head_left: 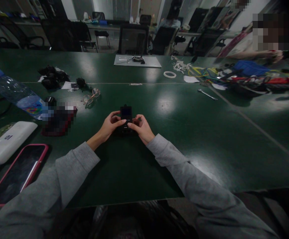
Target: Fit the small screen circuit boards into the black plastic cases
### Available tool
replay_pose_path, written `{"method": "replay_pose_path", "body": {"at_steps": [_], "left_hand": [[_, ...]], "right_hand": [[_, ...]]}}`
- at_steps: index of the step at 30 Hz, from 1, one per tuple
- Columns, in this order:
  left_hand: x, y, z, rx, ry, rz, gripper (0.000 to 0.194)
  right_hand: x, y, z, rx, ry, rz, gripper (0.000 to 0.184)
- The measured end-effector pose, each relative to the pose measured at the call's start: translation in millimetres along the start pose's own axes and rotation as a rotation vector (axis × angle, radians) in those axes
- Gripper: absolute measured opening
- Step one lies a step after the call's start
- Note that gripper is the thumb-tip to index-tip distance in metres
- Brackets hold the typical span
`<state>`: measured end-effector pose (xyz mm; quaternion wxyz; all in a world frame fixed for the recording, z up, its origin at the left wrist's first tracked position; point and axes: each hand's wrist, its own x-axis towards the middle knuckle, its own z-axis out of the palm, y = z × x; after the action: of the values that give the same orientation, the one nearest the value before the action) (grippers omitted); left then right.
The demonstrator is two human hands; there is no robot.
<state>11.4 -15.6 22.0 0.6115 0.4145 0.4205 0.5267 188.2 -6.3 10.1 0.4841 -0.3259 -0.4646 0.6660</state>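
Observation:
Both hands hold a small black handheld device with a dark screen, upright over the green table. Its left side is gripped by my left hand, thumb lying across the lower front. My right hand has its thumb on the lower front too, with the fingers curled at the right side. The fingers behind the device are hidden. To the left of the device lies a pair of thin-framed glasses.
On the left are a tilted water bottle, a white power bank and a red-cased phone. A spanner, a white tape roll and tangled cables lie rightward. A person's arm reaches in at the far right.

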Motion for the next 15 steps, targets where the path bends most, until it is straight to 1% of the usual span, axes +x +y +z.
{"method": "replay_pose_path", "body": {"at_steps": [4, 8, 11, 15], "left_hand": [[-1.8, 0.9, 1.0, 0.010, 0.022, -0.008, 0.058], [-0.9, -0.1, -1.6, -0.007, -0.002, -0.011, 0.055], [2.2, -2.7, -4.6, -0.037, -0.021, -0.017, 0.052], [5.0, -5.1, -6.7, -0.055, -0.017, -0.001, 0.049]], "right_hand": [[-0.5, -0.7, 1.2, -0.012, -0.010, -0.004, 0.057], [-0.5, -0.9, 1.3, 0.008, -0.021, -0.011, 0.056], [-0.7, -1.2, 1.7, 0.027, -0.006, 0.000, 0.057], [-0.8, -1.8, 2.1, 0.044, 0.005, 0.013, 0.058]]}}
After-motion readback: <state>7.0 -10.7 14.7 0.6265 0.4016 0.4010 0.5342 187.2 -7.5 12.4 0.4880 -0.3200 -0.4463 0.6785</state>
